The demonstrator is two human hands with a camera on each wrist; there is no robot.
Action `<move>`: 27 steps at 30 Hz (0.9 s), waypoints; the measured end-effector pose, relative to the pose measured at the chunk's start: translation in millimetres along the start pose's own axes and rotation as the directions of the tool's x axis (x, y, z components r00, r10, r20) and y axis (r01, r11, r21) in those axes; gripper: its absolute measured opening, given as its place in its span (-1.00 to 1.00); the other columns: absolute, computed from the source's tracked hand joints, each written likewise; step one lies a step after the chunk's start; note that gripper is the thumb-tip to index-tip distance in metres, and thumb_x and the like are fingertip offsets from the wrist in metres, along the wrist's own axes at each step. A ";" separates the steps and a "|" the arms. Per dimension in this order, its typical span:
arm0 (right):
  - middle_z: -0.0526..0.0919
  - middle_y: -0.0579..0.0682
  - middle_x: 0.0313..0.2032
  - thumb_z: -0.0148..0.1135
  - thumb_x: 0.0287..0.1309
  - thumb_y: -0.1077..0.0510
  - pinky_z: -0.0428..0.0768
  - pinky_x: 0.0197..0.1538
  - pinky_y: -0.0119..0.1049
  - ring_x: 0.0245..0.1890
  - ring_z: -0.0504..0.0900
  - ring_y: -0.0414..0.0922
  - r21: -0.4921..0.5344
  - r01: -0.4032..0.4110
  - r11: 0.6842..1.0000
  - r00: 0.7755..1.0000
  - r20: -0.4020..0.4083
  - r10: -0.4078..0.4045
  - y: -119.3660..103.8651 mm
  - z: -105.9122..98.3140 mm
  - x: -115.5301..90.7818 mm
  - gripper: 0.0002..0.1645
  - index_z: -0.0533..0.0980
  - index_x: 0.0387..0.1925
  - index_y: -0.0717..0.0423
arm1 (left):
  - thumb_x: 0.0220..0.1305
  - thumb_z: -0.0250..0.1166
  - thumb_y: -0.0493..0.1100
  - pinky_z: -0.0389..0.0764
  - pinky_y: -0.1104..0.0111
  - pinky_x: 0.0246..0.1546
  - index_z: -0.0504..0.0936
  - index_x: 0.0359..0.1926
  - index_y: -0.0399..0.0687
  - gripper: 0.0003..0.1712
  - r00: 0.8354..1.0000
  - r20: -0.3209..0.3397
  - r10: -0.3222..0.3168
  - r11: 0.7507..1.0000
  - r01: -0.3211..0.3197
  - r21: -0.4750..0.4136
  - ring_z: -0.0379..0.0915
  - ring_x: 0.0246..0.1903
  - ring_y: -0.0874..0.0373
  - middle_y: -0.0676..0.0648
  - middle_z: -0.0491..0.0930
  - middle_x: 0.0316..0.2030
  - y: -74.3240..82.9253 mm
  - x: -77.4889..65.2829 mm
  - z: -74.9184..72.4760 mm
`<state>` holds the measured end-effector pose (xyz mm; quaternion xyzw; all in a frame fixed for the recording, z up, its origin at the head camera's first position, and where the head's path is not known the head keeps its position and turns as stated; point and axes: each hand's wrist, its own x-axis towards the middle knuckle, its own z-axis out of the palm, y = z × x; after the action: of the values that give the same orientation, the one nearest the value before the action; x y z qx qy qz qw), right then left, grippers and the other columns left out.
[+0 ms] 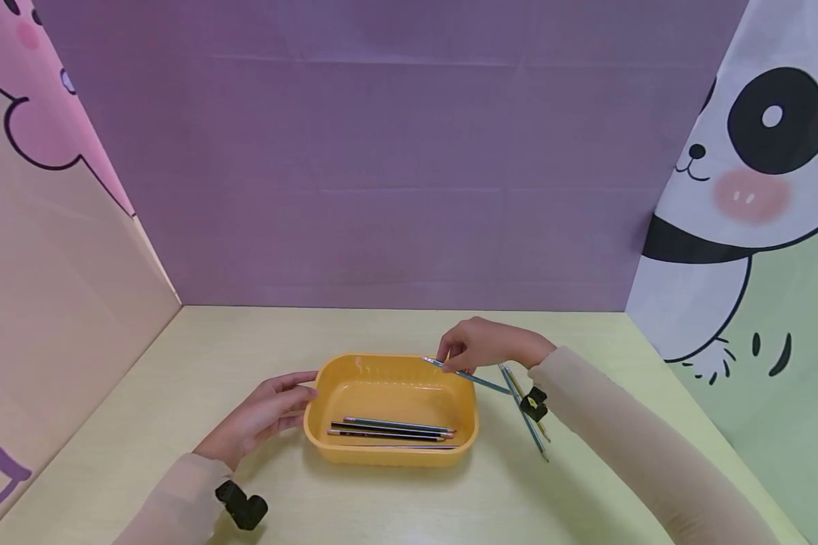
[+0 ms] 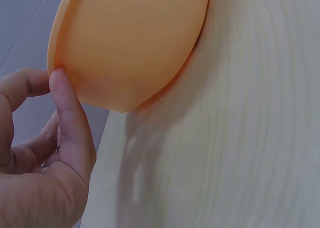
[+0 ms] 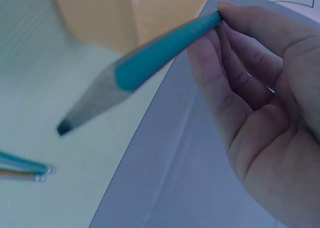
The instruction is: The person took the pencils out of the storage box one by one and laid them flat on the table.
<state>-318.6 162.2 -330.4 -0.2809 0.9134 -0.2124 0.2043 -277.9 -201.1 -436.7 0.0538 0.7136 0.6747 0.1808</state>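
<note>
A yellow plastic tray point(image 1: 395, 397) sits on the table, with several dark pencils point(image 1: 395, 432) lying along its near side. At the tray's left end, my left hand point(image 1: 266, 416) pinches the rim between thumb and fingers, as the left wrist view shows on the tray wall point(image 2: 130, 37). Over the far right corner, my right hand point(image 1: 487, 342) pinches a teal pencil point(image 1: 484, 381) near its back end. The sharpened tip of that pencil point(image 3: 95, 102) points away from the hand in the right wrist view.
Right of the tray, a second teal pencil point(image 1: 535, 434) and a yellow pencil point(image 1: 544, 433) lie crossed on the pale wooden table point(image 1: 245, 341), partly behind the right wrist camera point(image 1: 534, 404). A purple panel point(image 1: 409, 189) rises at the back, with printed panels on both sides.
</note>
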 end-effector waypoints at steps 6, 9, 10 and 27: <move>0.68 -0.03 -0.39 0.33 0.30 0.12 0.69 -0.17 -0.17 -0.44 0.62 -0.14 0.009 -0.034 0.999 0.999 -0.017 0.035 16.1 -2.4 -10.9 -0.87 0.65 -0.15 0.03 | 0.44 0.22 -0.15 0.68 0.36 -0.14 0.19 0.45 -0.41 -0.28 1.000 -0.002 0.000 1.000 0.000 0.008 0.57 -0.15 0.12 -0.16 0.58 0.03 -0.3 -0.1 -0.5; 0.68 -0.02 -0.40 0.33 0.30 0.12 0.69 -0.17 -0.14 -0.44 0.63 -0.13 0.015 -0.057 0.998 0.998 -0.020 0.057 26.6 -2.0 -14.7 -0.88 0.65 -0.16 0.02 | 0.44 0.22 -0.15 0.68 0.37 -0.14 0.19 0.45 -0.42 -0.27 1.000 0.002 0.006 1.000 -0.006 0.007 0.57 -0.16 0.13 -0.14 0.59 0.00 -0.3 -0.4 -0.9; 0.67 -0.03 -0.41 0.32 0.30 0.12 0.69 -0.16 -0.12 -0.43 0.63 -0.11 0.020 -0.064 0.998 0.998 -0.022 0.064 29.8 -1.8 -16.3 -0.88 0.65 -0.16 0.03 | 0.44 0.22 -0.15 0.68 0.37 -0.14 0.18 0.45 -0.42 -0.27 1.000 0.005 0.008 1.000 -0.008 0.004 0.57 -0.16 0.13 -0.14 0.59 0.00 -0.3 -0.5 -1.0; 0.69 0.05 -0.41 0.28 0.33 0.17 0.65 -0.22 -0.26 -0.49 0.62 -0.16 0.069 -0.156 0.985 0.981 -0.101 0.163 79.8 3.1 -43.6 -0.85 0.61 -0.15 0.16 | 0.44 0.21 -0.15 0.68 0.36 -0.13 0.17 0.46 -0.42 -0.27 1.000 0.014 0.017 1.000 -0.017 0.001 0.58 -0.14 0.13 -0.17 0.57 0.03 -0.1 -1.1 -0.7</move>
<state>-318.1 247.5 -362.0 -0.1887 0.9357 -0.2375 0.1799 -277.2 -202.2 -436.6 0.0648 0.7122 0.6753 0.1803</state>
